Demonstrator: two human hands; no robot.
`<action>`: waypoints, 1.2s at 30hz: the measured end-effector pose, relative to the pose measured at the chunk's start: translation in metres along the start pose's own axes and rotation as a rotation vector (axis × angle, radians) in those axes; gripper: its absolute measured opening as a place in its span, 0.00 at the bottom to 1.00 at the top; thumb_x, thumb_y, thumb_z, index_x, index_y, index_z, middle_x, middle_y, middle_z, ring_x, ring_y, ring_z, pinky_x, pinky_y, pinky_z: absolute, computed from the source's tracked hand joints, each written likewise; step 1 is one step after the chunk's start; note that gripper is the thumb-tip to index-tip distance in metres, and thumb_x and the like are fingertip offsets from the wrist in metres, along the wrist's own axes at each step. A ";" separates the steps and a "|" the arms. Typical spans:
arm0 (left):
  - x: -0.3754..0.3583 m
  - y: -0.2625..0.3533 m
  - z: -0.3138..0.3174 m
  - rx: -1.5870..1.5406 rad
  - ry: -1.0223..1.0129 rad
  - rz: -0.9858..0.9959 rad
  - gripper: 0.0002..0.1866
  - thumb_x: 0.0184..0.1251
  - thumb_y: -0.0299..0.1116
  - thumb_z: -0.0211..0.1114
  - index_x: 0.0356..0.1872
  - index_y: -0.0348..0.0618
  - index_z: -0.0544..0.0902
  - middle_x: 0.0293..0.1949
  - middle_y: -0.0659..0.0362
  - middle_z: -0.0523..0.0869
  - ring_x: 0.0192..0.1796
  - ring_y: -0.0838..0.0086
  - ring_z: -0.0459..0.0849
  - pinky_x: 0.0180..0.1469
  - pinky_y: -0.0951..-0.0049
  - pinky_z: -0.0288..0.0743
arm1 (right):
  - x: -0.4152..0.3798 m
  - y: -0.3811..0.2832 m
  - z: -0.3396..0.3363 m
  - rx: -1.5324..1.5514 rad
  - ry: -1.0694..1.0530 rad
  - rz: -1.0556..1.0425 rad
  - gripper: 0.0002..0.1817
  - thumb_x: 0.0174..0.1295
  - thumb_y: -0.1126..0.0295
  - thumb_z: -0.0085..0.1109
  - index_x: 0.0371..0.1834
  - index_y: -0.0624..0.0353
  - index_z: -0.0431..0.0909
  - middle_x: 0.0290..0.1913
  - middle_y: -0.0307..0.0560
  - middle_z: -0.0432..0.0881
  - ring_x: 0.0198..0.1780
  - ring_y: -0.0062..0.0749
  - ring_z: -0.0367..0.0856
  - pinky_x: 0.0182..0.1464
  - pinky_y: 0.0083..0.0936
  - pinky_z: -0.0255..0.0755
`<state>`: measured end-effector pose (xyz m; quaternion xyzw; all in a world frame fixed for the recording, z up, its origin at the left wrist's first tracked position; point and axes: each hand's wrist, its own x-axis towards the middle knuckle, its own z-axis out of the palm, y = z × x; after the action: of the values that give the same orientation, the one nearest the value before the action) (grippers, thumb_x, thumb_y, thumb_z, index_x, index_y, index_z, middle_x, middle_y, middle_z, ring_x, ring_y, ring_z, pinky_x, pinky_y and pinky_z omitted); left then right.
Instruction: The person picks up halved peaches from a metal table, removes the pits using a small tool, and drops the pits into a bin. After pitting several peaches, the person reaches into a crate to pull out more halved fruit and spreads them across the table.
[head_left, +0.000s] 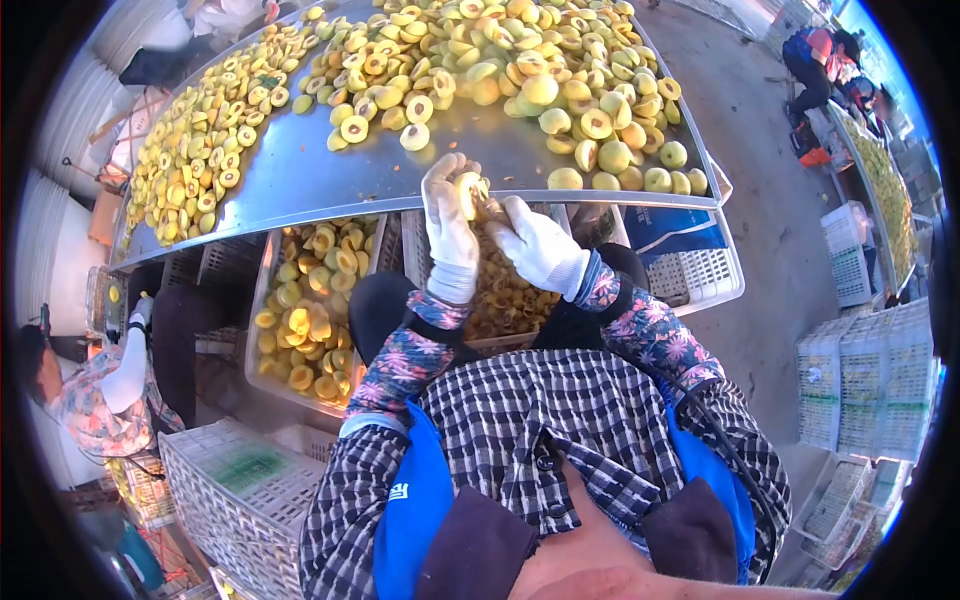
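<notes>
My left hand (449, 222), in a white work glove with soiled fingers, is closed around a yellow peach half (468, 192) at the near edge of the metal table (440, 180). Close against the fruit is my right hand (541, 246), also gloved in white. Its thumb and fingers are pinched together at the peach's cut side, and I cannot tell what they hold. Below both hands, between my knees, a crate of brownish pieces (510, 300) is partly covered by my hands and forearms. Heaps of cut and whole peaches (480, 70) cover the far part of the table.
A crate of peach halves (305, 340) stands under the table to the left. White plastic crates (240, 465) are at lower left, with more stacked crates (865, 385) at right. One person (105, 395) sits at left; other people (820, 75) work by another fruit table at upper right.
</notes>
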<state>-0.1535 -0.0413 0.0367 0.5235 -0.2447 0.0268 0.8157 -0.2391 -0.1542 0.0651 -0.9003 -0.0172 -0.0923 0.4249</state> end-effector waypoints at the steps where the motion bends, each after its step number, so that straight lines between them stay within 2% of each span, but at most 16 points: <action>1: -0.001 -0.002 0.000 -0.043 0.029 -0.069 0.31 0.76 0.58 0.43 0.56 0.36 0.69 0.52 0.49 0.76 0.53 0.62 0.79 0.54 0.65 0.76 | 0.000 0.003 0.004 0.002 -0.026 0.006 0.17 0.68 0.62 0.53 0.48 0.65 0.65 0.33 0.67 0.80 0.37 0.61 0.80 0.37 0.48 0.73; 2: -0.004 -0.004 -0.001 -0.087 0.059 -0.143 0.31 0.75 0.58 0.44 0.53 0.35 0.70 0.51 0.49 0.77 0.51 0.61 0.80 0.52 0.65 0.77 | -0.002 0.005 0.007 0.003 -0.053 0.015 0.17 0.68 0.62 0.53 0.48 0.65 0.64 0.32 0.67 0.80 0.37 0.62 0.80 0.38 0.48 0.72; 3: 0.001 0.005 -0.002 -0.231 0.198 -0.445 0.30 0.74 0.59 0.46 0.45 0.35 0.73 0.44 0.47 0.81 0.45 0.59 0.84 0.47 0.64 0.80 | -0.005 0.003 0.004 -0.005 -0.072 -0.025 0.18 0.68 0.61 0.53 0.49 0.65 0.64 0.32 0.67 0.80 0.37 0.63 0.80 0.38 0.49 0.72; 8: 0.007 0.015 -0.011 -0.161 0.046 -0.620 0.32 0.72 0.61 0.48 0.36 0.35 0.75 0.35 0.48 0.83 0.36 0.59 0.86 0.42 0.64 0.82 | -0.011 0.016 0.005 -0.111 -0.204 -0.072 0.20 0.69 0.57 0.50 0.49 0.64 0.64 0.35 0.68 0.81 0.39 0.64 0.80 0.39 0.50 0.73; 10: 0.010 0.015 -0.012 -0.160 0.018 -0.656 0.31 0.72 0.61 0.48 0.35 0.36 0.75 0.35 0.47 0.83 0.35 0.58 0.86 0.40 0.63 0.82 | -0.009 0.005 0.001 0.006 -0.268 0.113 0.20 0.69 0.56 0.49 0.49 0.65 0.65 0.40 0.69 0.81 0.41 0.66 0.80 0.41 0.49 0.73; 11: 0.008 0.016 -0.010 -0.157 0.012 -0.659 0.31 0.72 0.61 0.48 0.35 0.36 0.75 0.35 0.47 0.83 0.35 0.58 0.86 0.40 0.63 0.82 | -0.009 0.012 0.012 0.123 -0.251 0.148 0.20 0.71 0.54 0.48 0.50 0.62 0.66 0.36 0.59 0.81 0.33 0.51 0.82 0.32 0.40 0.74; 12: 0.004 0.019 -0.005 -0.163 0.071 -0.605 0.31 0.72 0.61 0.48 0.34 0.36 0.76 0.34 0.47 0.84 0.34 0.58 0.86 0.38 0.63 0.82 | -0.010 0.009 0.011 0.130 -0.246 0.152 0.20 0.71 0.54 0.48 0.50 0.62 0.66 0.36 0.59 0.81 0.33 0.51 0.82 0.32 0.40 0.74; 14: 0.004 0.019 -0.003 -0.164 0.117 -0.551 0.31 0.72 0.61 0.48 0.34 0.36 0.76 0.33 0.47 0.84 0.33 0.57 0.86 0.37 0.63 0.83 | -0.012 -0.002 0.004 0.745 -0.398 0.462 0.19 0.72 0.53 0.48 0.53 0.57 0.66 0.23 0.42 0.72 0.19 0.25 0.70 0.22 0.22 0.66; 17: 0.007 0.015 -0.008 -0.188 0.059 -0.627 0.28 0.72 0.58 0.52 0.32 0.37 0.76 0.32 0.47 0.84 0.31 0.57 0.86 0.35 0.63 0.83 | -0.013 -0.002 -0.004 0.775 -0.463 0.466 0.18 0.72 0.52 0.47 0.52 0.53 0.66 0.22 0.35 0.68 0.16 0.16 0.64 0.17 0.15 0.57; 21: 0.009 0.021 -0.009 -0.185 -0.033 -0.706 0.24 0.71 0.54 0.57 0.31 0.39 0.76 0.31 0.48 0.83 0.30 0.55 0.86 0.34 0.60 0.82 | -0.017 -0.005 -0.008 0.760 -0.462 0.415 0.21 0.71 0.47 0.47 0.50 0.53 0.67 0.24 0.35 0.68 0.17 0.17 0.65 0.18 0.16 0.61; 23: 0.009 0.022 -0.005 -0.193 -0.034 -0.732 0.23 0.70 0.53 0.58 0.31 0.40 0.76 0.30 0.48 0.83 0.29 0.55 0.86 0.33 0.59 0.82 | -0.017 0.001 -0.007 1.011 -0.516 0.591 0.21 0.71 0.47 0.48 0.48 0.55 0.69 0.22 0.35 0.67 0.15 0.17 0.63 0.18 0.15 0.59; 27: 0.010 0.014 0.000 -0.286 0.063 -0.800 0.23 0.70 0.53 0.58 0.29 0.40 0.76 0.29 0.48 0.83 0.29 0.55 0.86 0.30 0.61 0.82 | -0.020 0.005 0.001 1.087 -0.479 0.538 0.22 0.70 0.47 0.50 0.46 0.57 0.71 0.21 0.34 0.67 0.15 0.17 0.62 0.16 0.15 0.56; 29: 0.007 0.008 -0.001 -0.273 0.072 -0.832 0.23 0.70 0.53 0.58 0.29 0.41 0.75 0.29 0.49 0.83 0.29 0.56 0.86 0.30 0.62 0.82 | -0.024 0.003 0.007 0.807 -0.338 0.420 0.22 0.69 0.47 0.52 0.43 0.59 0.73 0.19 0.33 0.66 0.14 0.17 0.61 0.15 0.16 0.53; 30: 0.007 0.009 -0.004 -0.173 -0.005 -0.784 0.23 0.71 0.52 0.57 0.29 0.39 0.75 0.30 0.48 0.83 0.30 0.57 0.86 0.31 0.62 0.83 | -0.024 0.004 0.005 0.812 -0.334 0.424 0.22 0.69 0.47 0.52 0.43 0.59 0.73 0.19 0.33 0.66 0.14 0.17 0.61 0.15 0.16 0.53; 32: 0.005 0.009 -0.006 -0.075 -0.085 -0.737 0.24 0.71 0.52 0.57 0.30 0.37 0.75 0.31 0.48 0.84 0.31 0.58 0.87 0.32 0.62 0.84 | -0.025 0.005 -0.003 1.064 -0.463 0.598 0.23 0.69 0.46 0.53 0.43 0.59 0.73 0.18 0.33 0.66 0.13 0.17 0.60 0.14 0.16 0.52; 36: 0.004 0.013 -0.002 -0.274 -0.098 -0.750 0.24 0.72 0.51 0.57 0.30 0.35 0.78 0.30 0.48 0.85 0.29 0.59 0.87 0.33 0.62 0.84 | -0.029 0.009 -0.005 1.376 -0.552 0.654 0.23 0.69 0.47 0.52 0.41 0.59 0.73 0.15 0.31 0.63 0.11 0.15 0.57 0.12 0.14 0.49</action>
<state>-0.1528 -0.0342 0.0491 0.4637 -0.0766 -0.3303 0.8186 -0.2674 -0.1626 0.0557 -0.3871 0.0897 0.2935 0.8695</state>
